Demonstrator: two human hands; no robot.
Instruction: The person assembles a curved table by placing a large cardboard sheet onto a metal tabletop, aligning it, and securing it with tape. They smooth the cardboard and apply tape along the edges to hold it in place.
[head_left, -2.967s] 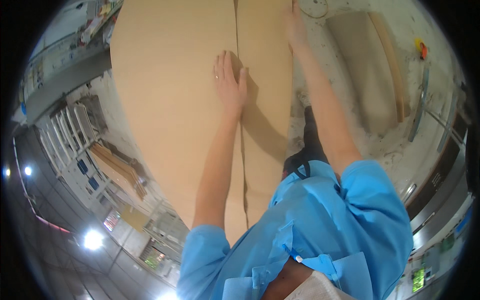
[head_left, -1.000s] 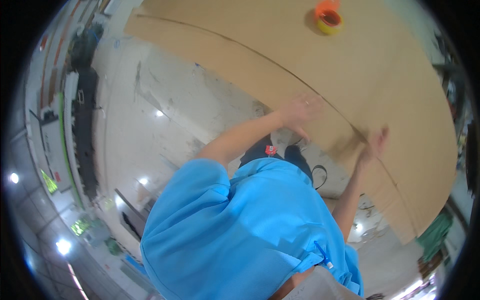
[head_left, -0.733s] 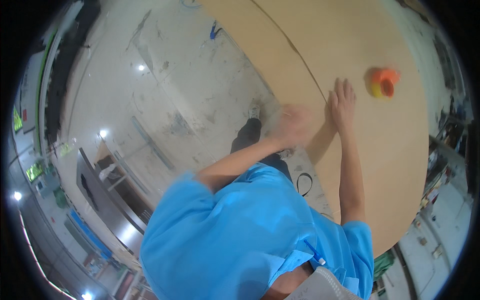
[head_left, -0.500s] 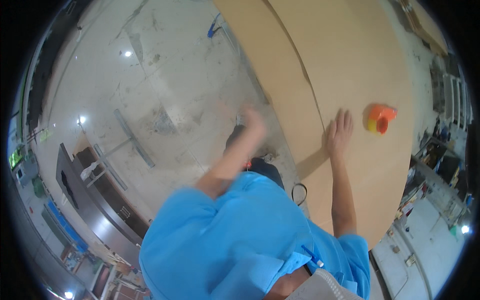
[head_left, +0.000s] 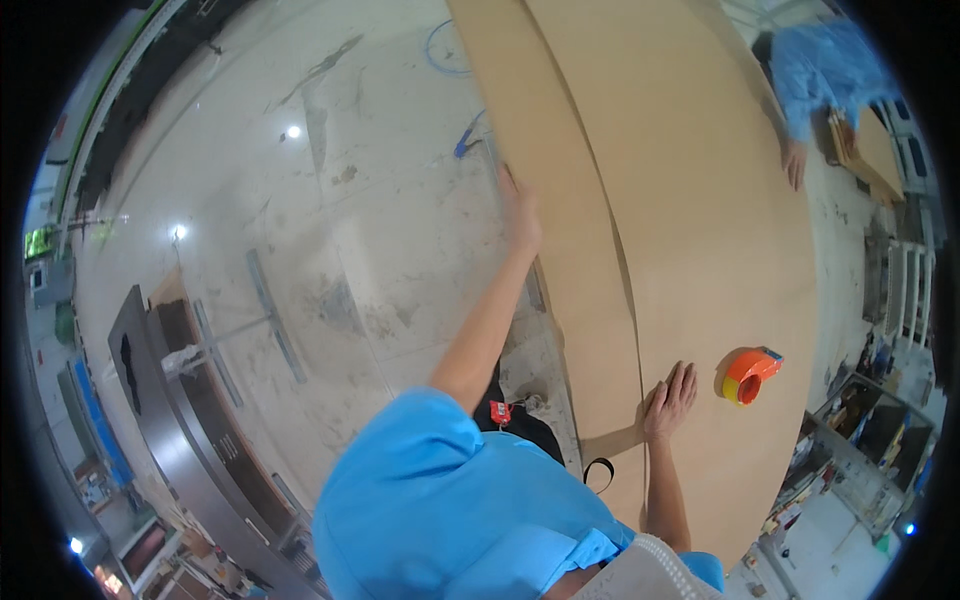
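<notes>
A long brown cardboard sheet [head_left: 720, 250] lies before me, with a folded flap [head_left: 585, 270] along its left side and a seam between them. My left hand [head_left: 522, 212] is at the outer left edge of the flap, its fingers bent round the edge and partly hidden. Flat on the cardboard beside the seam rests my right hand [head_left: 670, 402], fingers stretched out, holding nothing. An orange and yellow tape dispenser [head_left: 752, 376] sits on the sheet just right of that hand.
Another person in a blue top [head_left: 825, 70] stands at the far right, a hand by the sheet's edge. A blue-handled tool [head_left: 467, 138] is beyond the left edge. Dark metal panels [head_left: 180, 400] and a metal frame [head_left: 270, 310] stand at left. A black loop [head_left: 598, 474] hangs near my body.
My left hand has swung forward from over the floor to the cardboard's left edge. The right hand remains flat on the sheet. The view has shifted, and another person has come into sight.
</notes>
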